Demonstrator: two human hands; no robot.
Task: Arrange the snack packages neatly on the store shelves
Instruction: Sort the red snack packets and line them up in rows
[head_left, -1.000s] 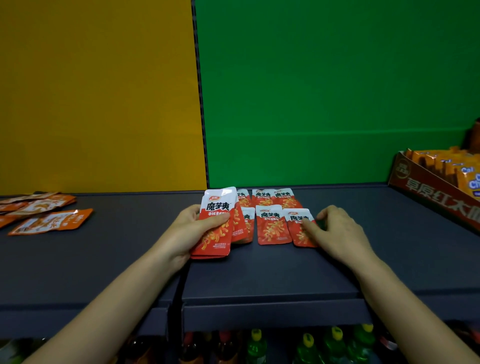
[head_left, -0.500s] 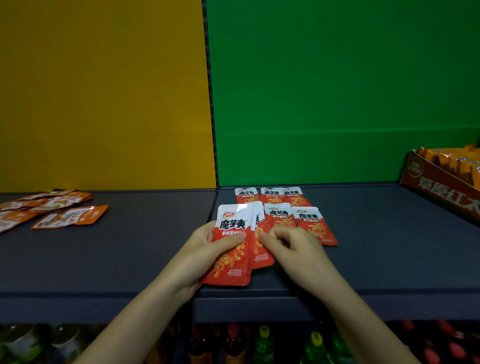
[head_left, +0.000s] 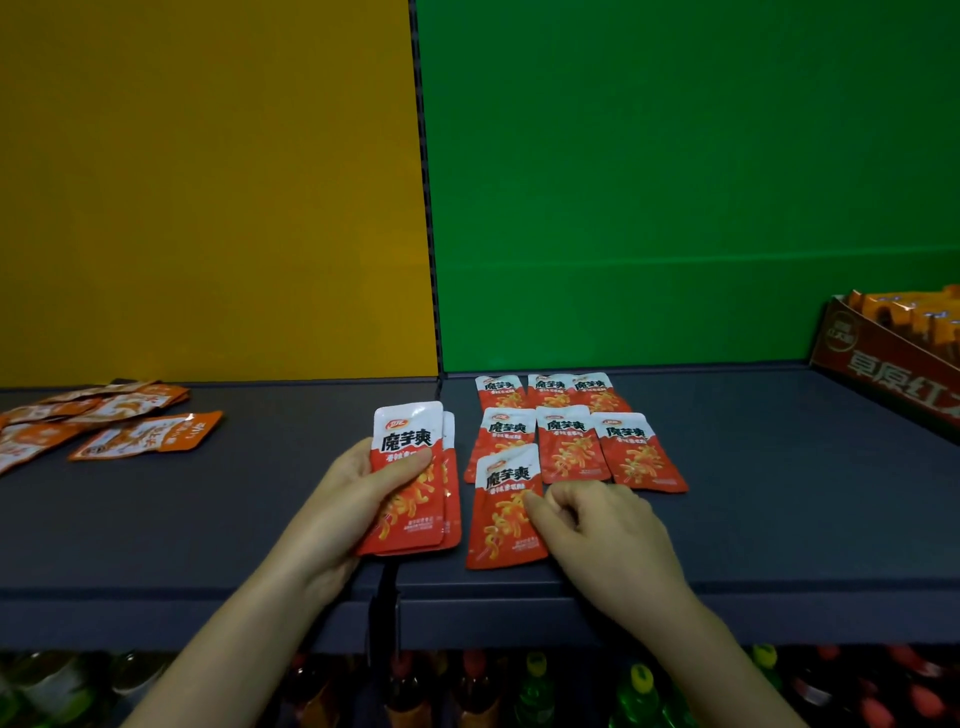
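Dark grey metal shelf (head_left: 779, 519), carrying a block of six red-and-white foil snack packets (head_left: 569, 441) in two rows (the reference for every place below).
- Single red-and-white packet (head_left: 501, 514): flat on the shelf, just in front of the block's left column and overlapping it.
- The right hand (head_left: 608, 535): grip curled, pinching that packet's right edge.
- The left hand (head_left: 358, 499): just left of the block, grip wrapped round a small stack of matching packets (head_left: 415, 483).
- Loose orange foil packets (head_left: 145, 436): well left of the block.
- Red cardboard display box (head_left: 883, 374): well right of it.

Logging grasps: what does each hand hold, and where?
Left hand grips the packet stack by its left side; right hand pinches the single packet at its right edge.
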